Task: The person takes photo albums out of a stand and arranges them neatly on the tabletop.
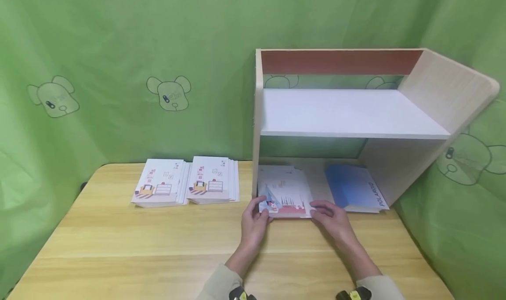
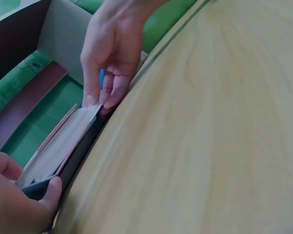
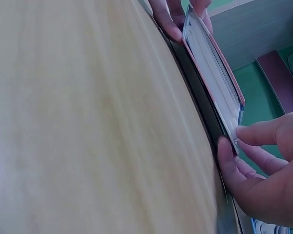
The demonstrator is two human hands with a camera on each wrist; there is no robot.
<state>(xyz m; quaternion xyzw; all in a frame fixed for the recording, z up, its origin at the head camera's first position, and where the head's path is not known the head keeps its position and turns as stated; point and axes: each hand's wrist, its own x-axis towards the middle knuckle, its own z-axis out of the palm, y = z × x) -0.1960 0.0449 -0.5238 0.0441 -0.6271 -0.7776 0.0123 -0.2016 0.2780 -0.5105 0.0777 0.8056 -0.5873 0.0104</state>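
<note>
A book with a white and pink illustrated cover point(image 1: 286, 194) lies flat at the lower left of the shelf unit, its near edge by the shelf's front. My left hand point(image 1: 254, 223) grips its near left corner, with thumb and fingers around the edge. At the near right corner, my right hand point(image 1: 334, 221) pinches the book between thumb and fingers. In the left wrist view, the page edges point(image 2: 63, 146) show between the left hand point(image 2: 19, 200) and the right hand point(image 2: 112, 53). The right wrist view also shows the page block point(image 3: 212, 73), with the right hand point(image 3: 268, 170) at one end.
A blue book marked POLAROID point(image 1: 352, 188) lies at the right of the lower shelf. Two stacks of books, a left stack point(image 1: 158, 181) and a right stack point(image 1: 209, 179), lie left of the wooden shelf unit point(image 1: 258, 115). Its white upper shelf point(image 1: 348, 113) overhangs the work.
</note>
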